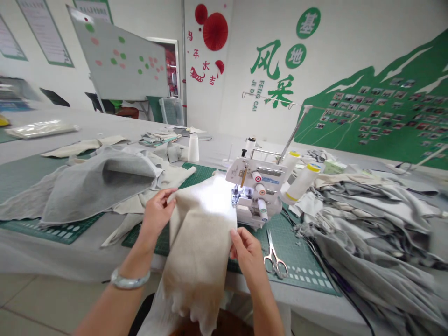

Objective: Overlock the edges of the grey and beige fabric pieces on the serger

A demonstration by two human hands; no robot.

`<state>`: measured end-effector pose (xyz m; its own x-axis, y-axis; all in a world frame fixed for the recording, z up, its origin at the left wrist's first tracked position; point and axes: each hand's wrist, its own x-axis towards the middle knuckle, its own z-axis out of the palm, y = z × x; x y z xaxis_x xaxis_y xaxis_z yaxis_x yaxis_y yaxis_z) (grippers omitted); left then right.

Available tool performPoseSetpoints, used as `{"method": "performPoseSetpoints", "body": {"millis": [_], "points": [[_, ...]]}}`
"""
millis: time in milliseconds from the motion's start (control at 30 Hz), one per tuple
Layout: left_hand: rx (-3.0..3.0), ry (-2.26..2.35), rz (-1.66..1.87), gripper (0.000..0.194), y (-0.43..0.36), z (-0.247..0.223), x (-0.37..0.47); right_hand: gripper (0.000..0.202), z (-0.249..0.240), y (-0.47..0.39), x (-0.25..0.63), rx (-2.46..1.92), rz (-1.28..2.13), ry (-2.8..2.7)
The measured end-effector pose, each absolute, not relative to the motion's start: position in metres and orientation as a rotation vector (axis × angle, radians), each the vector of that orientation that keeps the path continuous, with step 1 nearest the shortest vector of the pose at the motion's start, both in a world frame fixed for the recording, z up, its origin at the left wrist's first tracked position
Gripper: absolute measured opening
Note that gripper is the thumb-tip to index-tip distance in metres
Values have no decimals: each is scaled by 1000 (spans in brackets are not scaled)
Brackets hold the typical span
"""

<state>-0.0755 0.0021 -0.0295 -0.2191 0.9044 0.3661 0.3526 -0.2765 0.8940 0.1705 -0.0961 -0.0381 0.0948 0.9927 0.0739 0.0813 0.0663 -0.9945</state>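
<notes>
A beige ribbed fabric piece [199,242] hangs over the table's front edge, its far end lit by the lamp of a white overlock sewing machine [255,186]. My left hand [159,212] pinches the fabric's left edge between thumb and fingers. On the opposite edge, just in front of the machine, my right hand [247,247] holds the cloth with curled fingers. The fabric's right edge lies by the presser foot [235,195]; whether it is under the foot, I cannot tell. Metal scissors [275,259] rest on the green cutting mat [304,266], right of my right hand.
Grey fabric pieces [98,182] spread over the table at left. A large heap of grey and white cloth [381,233] covers the right side. Thread cones [303,182] stand behind the machine, and a white cone [193,148] stands farther left. A dark cable [336,280] runs over the front edge.
</notes>
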Motion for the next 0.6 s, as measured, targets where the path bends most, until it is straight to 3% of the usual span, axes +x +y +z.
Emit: {"method": "performPoseSetpoints", "body": {"millis": [133, 233, 467, 600], "points": [[1939, 1862, 1673, 25, 17, -8, -74, 39, -38, -95, 168, -1248, 1066, -1218], [2138, 1740, 1710, 24, 2, 7, -47, 38, -37, -94, 165, -1227, 1079, -1234], [2583, 1134, 871, 37, -20, 4, 14, 38, -32, -94, 163, -1234, 1024, -1282], [2594, 1143, 791, 39, -2, -2, 11, 39, -29, -97, 162, -1282, 990, -1323]]}}
